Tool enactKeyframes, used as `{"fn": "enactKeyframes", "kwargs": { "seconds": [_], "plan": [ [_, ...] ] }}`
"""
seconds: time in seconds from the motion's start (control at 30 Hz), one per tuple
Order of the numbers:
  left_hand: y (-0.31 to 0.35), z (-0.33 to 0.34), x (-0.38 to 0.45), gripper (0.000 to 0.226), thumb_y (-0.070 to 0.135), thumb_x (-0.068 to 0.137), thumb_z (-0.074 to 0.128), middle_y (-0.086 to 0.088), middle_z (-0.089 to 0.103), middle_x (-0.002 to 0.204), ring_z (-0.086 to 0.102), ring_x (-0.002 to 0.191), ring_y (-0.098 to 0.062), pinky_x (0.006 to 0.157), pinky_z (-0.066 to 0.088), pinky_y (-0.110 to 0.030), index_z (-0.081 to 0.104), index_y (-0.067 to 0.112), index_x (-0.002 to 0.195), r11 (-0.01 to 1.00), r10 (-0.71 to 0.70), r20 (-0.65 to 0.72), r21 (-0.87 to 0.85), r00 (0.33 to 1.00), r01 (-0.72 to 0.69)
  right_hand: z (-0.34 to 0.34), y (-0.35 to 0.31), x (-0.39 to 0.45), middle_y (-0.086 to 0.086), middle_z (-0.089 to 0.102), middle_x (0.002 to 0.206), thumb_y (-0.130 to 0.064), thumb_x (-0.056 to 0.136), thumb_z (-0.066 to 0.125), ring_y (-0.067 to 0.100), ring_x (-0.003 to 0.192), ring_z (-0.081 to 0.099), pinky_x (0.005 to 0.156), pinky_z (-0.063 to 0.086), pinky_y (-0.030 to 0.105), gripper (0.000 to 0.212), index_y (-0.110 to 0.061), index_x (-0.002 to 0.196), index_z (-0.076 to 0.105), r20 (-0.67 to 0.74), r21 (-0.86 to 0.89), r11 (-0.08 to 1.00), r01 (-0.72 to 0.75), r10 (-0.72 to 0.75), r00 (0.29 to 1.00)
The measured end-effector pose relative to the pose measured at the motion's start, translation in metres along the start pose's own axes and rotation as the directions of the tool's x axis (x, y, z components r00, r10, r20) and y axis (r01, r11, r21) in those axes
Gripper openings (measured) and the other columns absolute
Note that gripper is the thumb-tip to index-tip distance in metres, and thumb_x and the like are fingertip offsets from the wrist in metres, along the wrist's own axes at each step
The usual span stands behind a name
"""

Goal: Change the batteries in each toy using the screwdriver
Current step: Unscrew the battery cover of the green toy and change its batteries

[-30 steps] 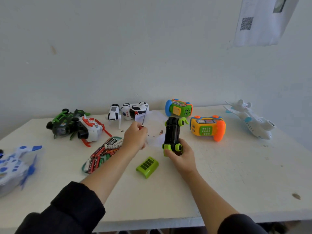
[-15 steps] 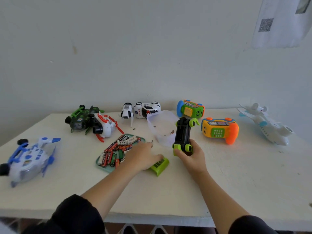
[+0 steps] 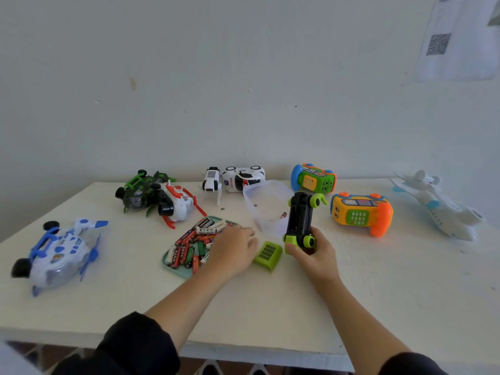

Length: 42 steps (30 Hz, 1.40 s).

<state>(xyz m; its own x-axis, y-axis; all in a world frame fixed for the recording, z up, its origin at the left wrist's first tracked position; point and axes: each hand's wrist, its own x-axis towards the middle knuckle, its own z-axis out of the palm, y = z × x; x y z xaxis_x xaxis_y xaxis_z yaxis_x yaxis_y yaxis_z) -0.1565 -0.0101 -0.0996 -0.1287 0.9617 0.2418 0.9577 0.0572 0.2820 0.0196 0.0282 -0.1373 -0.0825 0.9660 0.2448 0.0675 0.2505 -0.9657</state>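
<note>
A black toy car with lime-green wheels (image 3: 300, 221) is held upright on the white bench (image 3: 378, 288) by the right hand (image 3: 315, 255), whose grip is curled round the car's lower end. The battery bay is turned toward the camera, and its ribbed lime-green plastic cover (image 3: 267, 255) lies loose on the bench just beside the car, between the two hands.

The left hand (image 3: 235, 249), seen a second ago raised over the clear plastic tub (image 3: 266, 205) with the thin screwdriver pinched in it, has been brought down to the near edge of the teal tray of loose batteries (image 3: 176, 267). Its fingers are bent over the tray's right side; whether anything is pinched there cannot be told, and the screwdriver itself can no longer be made out.

The shift suggests that unscrewing is finished for this toy and that fresh cells are being fetched. Whether old cells remain in the bay cannot be read at this distance.

Other toys are lined along the wall awaiting attention: a blue-and-white toy aircraft (image 3: 58, 257), a green-and-black one (image 3: 138, 194), a white police car (image 3: 243, 178), an orange-and-yellow toy phone (image 3: 361, 212) and a white plastic airliner (image 3: 438, 205).
</note>
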Motion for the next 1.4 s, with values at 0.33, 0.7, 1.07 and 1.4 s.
{"fn": "enactKeyframes", "kwargs": {
  "seconds": [0.33,0.7,1.07,1.4],
  "plan": [
    [-0.09,-0.028,0.008,0.042,0.01,0.091,0.049,-0.001,0.057,0.117,0.05,0.107,-0.021,0.084,0.045,-0.035,0.052,0.023,0.131,0.964,-0.114,0.094,0.251,0.989,0.087,0.002,0.005,0.001,-0.006,0.064,0.076,-0.034,0.058,0.07,0.01,0.066,0.056,0.061,0.046,0.02,0.046,-0.025,0.103,0.062,0.034,-0.055,0.998,0.031,-0.029,0.999],
    [-0.109,-0.035,0.006,0.028,0.01,0.089,0.057,-0.01,0.061,0.103,0.058,0.084,-0.022,0.073,0.049,-0.032,0.057,0.015,0.117,0.9,-0.416,-0.032,-0.157,0.909,0.406,0.002,0.007,0.002,-0.004,0.066,0.083,-0.051,0.051,0.067,0.017,0.075,0.062,0.066,0.05,0.026,0.064,-0.023,0.109,0.062,0.043,-0.077,0.996,0.045,-0.042,0.998],
    [-0.098,-0.035,0.021,0.017,0.008,0.092,0.054,-0.01,0.063,0.112,0.058,0.103,-0.023,0.08,0.045,-0.028,0.068,0.014,0.1,0.922,-0.351,0.021,-0.166,0.936,0.349,0.002,0.007,0.002,-0.003,0.065,0.08,-0.038,0.059,0.07,0.016,0.071,0.059,0.063,0.048,0.023,0.05,-0.025,0.107,0.061,0.029,-0.088,0.996,0.033,-0.031,0.999],
    [-0.099,-0.029,0.027,0.026,0.001,0.087,0.051,-0.01,0.064,0.106,0.06,0.094,-0.025,0.08,0.051,-0.036,0.064,0.01,0.109,0.938,-0.305,0.181,0.228,0.935,0.262,0.002,0.007,0.002,-0.003,0.065,0.081,-0.038,0.059,0.069,0.016,0.071,0.059,0.062,0.047,0.021,0.051,-0.024,0.107,0.06,0.03,-0.094,0.995,0.038,-0.035,0.999]
  ]
}}
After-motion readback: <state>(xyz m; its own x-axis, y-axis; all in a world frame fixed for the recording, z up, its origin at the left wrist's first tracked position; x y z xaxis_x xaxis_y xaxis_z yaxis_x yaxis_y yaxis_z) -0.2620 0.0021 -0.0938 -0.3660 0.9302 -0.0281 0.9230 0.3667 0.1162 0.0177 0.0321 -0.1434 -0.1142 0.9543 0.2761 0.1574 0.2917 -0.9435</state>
